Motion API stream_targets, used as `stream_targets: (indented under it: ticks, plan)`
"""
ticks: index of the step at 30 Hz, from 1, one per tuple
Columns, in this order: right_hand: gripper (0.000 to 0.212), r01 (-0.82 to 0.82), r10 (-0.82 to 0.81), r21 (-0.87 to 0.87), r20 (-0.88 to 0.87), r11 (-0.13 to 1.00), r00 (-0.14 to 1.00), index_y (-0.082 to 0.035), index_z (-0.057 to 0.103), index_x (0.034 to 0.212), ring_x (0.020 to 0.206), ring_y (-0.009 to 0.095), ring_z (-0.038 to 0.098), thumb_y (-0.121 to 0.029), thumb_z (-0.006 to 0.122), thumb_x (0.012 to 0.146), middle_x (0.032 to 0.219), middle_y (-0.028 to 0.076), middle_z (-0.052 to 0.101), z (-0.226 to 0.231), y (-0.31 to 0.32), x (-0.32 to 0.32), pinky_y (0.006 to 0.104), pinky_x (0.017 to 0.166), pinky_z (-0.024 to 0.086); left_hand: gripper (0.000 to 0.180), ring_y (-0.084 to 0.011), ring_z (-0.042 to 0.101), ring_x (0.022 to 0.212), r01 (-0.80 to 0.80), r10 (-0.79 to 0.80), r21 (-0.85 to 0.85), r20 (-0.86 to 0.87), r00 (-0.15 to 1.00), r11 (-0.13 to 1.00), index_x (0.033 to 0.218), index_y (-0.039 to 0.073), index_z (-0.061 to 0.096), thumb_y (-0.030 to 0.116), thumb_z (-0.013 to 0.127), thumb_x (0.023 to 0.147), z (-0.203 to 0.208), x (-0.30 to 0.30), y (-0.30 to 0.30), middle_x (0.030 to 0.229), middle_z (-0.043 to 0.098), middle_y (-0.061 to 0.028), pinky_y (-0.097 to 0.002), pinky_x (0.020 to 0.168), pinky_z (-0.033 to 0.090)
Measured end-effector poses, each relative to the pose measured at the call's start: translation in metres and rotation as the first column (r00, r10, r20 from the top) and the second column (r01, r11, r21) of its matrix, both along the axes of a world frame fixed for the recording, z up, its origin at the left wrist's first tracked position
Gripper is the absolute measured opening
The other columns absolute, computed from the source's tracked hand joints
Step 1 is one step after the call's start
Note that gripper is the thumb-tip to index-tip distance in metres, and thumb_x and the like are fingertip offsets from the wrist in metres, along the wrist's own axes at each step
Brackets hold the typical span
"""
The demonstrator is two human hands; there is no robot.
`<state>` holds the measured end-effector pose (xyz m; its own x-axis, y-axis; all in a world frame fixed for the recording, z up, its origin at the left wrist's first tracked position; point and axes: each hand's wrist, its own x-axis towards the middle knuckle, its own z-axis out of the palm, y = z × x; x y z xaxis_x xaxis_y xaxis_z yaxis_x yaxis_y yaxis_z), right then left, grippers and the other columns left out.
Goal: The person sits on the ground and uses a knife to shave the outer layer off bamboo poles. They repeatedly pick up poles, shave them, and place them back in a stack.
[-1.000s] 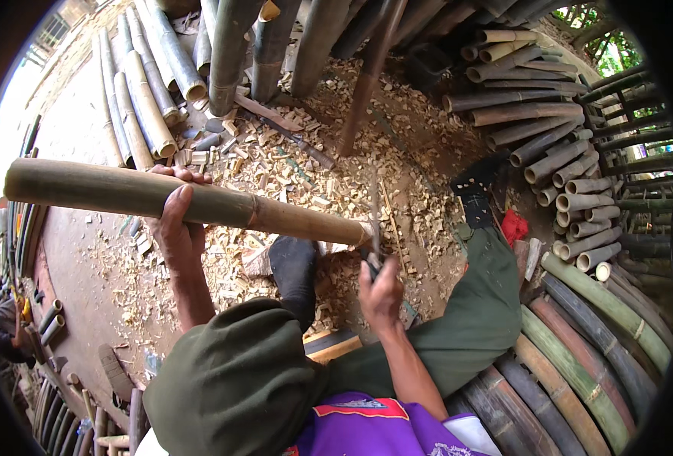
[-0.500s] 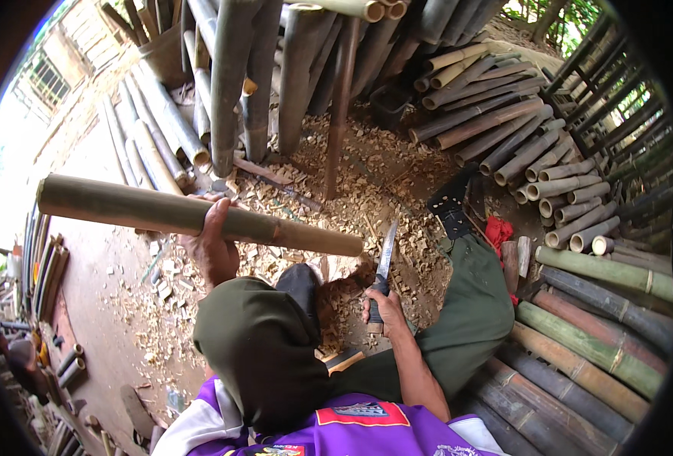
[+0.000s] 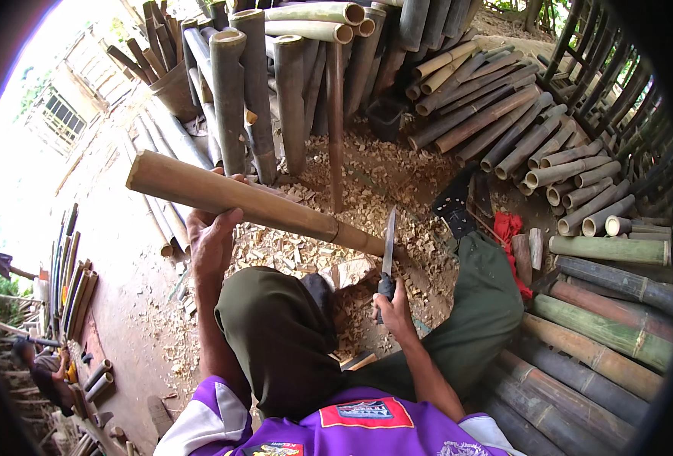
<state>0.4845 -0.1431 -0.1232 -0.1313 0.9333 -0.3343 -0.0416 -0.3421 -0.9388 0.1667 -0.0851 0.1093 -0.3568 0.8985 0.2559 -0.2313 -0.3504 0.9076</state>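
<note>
My left hand (image 3: 213,228) is wrapped round a thick brownish bamboo pole (image 3: 257,207), thumb on the near side and fingers behind it. The pole slants down to the right, its right end close to the blade. In my right hand (image 3: 394,305) is a long knife (image 3: 389,247), gripped by its dark handle with the blade pointing up and away from me. Below the pole's right end sits a pale-topped chopping block (image 3: 348,271), beside my dark shoe (image 3: 320,292). Whether the pole touches the blade I cannot tell.
Wood chips (image 3: 276,247) cover the ground. Upright bamboo poles (image 3: 229,106) stand ahead, and stacked bamboo pieces (image 3: 572,171) lie far right. More bamboo poles (image 3: 587,334) lie at my right side. Another person (image 3: 44,372) is at the far left, near curved bamboo strips (image 3: 71,281).
The bamboo pole has shifted right, tilted more steeply and shows a browner side. The knife has moved slightly right and up. My view has shifted, bringing the other person more into sight.
</note>
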Motion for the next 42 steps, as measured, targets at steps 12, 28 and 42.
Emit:
stream_targets:
  ticks: [12,28,42]
  plan:
    - [0.038,-0.155,0.104,0.114,0.366,0.981,0.925,0.002,0.046,0.129,0.097,0.056,0.064,-0.026,0.057,0.105,0.1,0.033,0.067,0.08,0.01,0.002,0.0586,0.077,0.048,0.051,-0.0211,0.07,0.1,-0.145,0.14,0.014,-0.358,0.923,0.989,0.125,-0.003,0.061,0.009,0.086,0.083,0.042,0.04,0.001,0.11,0.071,-0.0128,-0.0351,0.091,0.057]
    - [0.038,-0.149,-0.244,0.721,0.41,0.677,0.879,0.0,0.046,0.136,0.088,0.045,0.071,-0.022,0.056,0.107,0.103,0.028,0.068,0.169,0.036,-0.024,0.0481,0.069,0.055,0.05,-0.0204,0.071,0.105,-0.06,0.069,0.039,-0.336,0.939,0.997,0.121,-0.005,0.062,0.008,0.089,0.081,0.042,0.052,-0.005,0.111,0.073,-0.0125,-0.0356,0.094,0.059]
    - [0.033,0.004,-0.221,0.741,0.195,0.671,0.956,0.001,0.05,0.126,0.065,0.034,0.065,-0.024,0.059,0.107,0.083,0.019,0.062,0.227,0.026,-0.019,0.0425,0.063,0.051,0.054,-0.0186,0.071,0.102,-0.08,0.105,0.077,-0.42,0.901,0.994,0.123,-0.004,0.063,0.011,0.091,0.079,0.047,0.066,-0.004,0.108,0.074,-0.0101,-0.0354,0.09,0.058]
